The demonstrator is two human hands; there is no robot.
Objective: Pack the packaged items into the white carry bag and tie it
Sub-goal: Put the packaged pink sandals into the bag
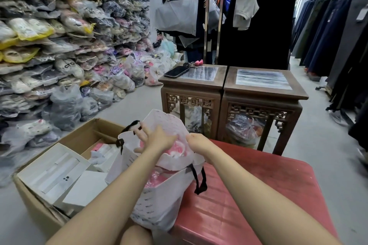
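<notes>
- Head view, entry one: we log the white carry bag (159, 201) at 6 o'clock of the frame. Its mouth is open, and it stands at the 9 o'clock edge of a red-topped stool (249, 195). Black handles (200, 182) hang loose at its rim.
- Packaged item (175, 148): pink goods in a translucent white wrapper. The lower part sits in the bag's mouth and the upper end sticks out toward 12 o'clock.
- Left hand (157, 139): we note fingers spread and fairly straight, laid on the wrapper.
- Right hand (199, 143): fingers curled over the wrapper's 3 o'clock edge, grasping it.
- Cardboard box (83, 135): at 8 o'clock, just beside the bag, holding white cartons (51, 169).
- Two carved wooden tables (258, 95): at 1 o'clock beyond the stool. A dark phone (176, 71) lies on the one nearer 12 o'clock.
- Bagged stock (59, 36): stacked high at 10 o'clock.
- Dark garments (328, 32): hanging at 2 o'clock.
</notes>
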